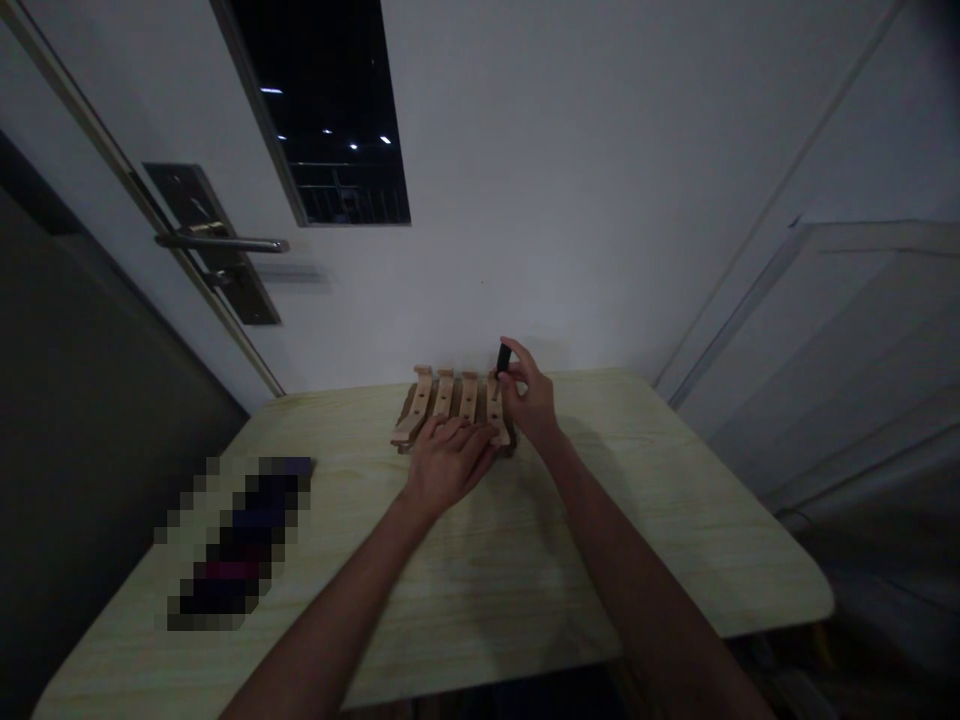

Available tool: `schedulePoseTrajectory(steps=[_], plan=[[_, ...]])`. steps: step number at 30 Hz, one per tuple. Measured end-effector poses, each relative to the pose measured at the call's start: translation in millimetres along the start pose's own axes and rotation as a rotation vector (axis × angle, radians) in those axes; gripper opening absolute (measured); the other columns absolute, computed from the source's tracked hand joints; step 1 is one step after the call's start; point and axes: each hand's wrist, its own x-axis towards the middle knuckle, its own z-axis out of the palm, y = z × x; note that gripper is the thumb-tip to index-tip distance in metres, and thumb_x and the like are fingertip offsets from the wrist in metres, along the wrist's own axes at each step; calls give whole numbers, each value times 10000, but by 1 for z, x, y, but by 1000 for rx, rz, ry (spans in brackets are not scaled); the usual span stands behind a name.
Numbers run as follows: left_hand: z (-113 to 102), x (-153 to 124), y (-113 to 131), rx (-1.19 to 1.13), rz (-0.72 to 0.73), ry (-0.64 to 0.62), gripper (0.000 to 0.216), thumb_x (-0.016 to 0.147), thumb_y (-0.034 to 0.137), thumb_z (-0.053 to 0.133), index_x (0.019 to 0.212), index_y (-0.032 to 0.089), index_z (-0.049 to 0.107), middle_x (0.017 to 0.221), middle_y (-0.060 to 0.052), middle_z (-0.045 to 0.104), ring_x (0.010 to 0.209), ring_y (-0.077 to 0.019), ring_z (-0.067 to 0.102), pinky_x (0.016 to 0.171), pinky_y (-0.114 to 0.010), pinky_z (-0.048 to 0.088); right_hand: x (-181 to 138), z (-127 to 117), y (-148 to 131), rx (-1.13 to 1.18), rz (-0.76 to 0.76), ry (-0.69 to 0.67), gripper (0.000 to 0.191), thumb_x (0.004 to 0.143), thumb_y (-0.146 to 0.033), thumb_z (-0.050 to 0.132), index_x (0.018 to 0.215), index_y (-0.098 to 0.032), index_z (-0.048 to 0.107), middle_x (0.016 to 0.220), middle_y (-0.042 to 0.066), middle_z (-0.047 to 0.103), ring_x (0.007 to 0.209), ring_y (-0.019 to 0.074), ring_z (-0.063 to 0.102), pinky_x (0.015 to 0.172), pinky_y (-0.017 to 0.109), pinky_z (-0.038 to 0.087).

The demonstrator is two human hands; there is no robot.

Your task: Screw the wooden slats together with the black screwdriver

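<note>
A wooden rack [444,393] lies at the far side of the table, made of several pale curved strips with dark holes, set over a rough brown backing. Across its front edge rests my left hand [448,462], fingers stretched out flat over the strips. At the rightmost strip [494,405], my right hand [531,395] pinches a screwdriver [503,358] by its black handle, which stands nearly upright. Its thin shaft points down at the strip; whether the tip sits in a hole is too small to tell.
The pale wood-grain table [660,520] stands against a white door [600,200] with a metal handle [232,243] and a dark window [330,120]. A pixelated dark object [244,540] lies on the table at the left. The table's rounded front corner [821,600] is at the right.
</note>
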Motion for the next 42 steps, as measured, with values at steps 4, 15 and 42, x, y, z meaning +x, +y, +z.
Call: schedulePoseTrajectory(steps=[4,15,42], plan=[[-1,0,0,5,10,-3,165,885,283,521,962,210,648,859,-19,728,821,-171,636,799,-345,423,1,4,5,-47,35,67,447,840,-324,573,1277,-293,487,836,6,646,694,147,602,657,298,560],[2,-1,0,28,5,0,167,884,283,530,965,213,658,841,-25,724,812,-163,633,822,-345,418,-2,6,3,-105,21,12,489,882,-299,476,1363,-299,383,1046,47,651,769,147,607,557,232,530],[2,0,-1,32,32,30,153,876,279,542,951,212,658,823,-9,722,799,-169,627,787,-339,401,-5,8,5,-31,37,-53,536,893,-296,462,1405,-266,305,960,42,680,801,151,641,612,243,544]])
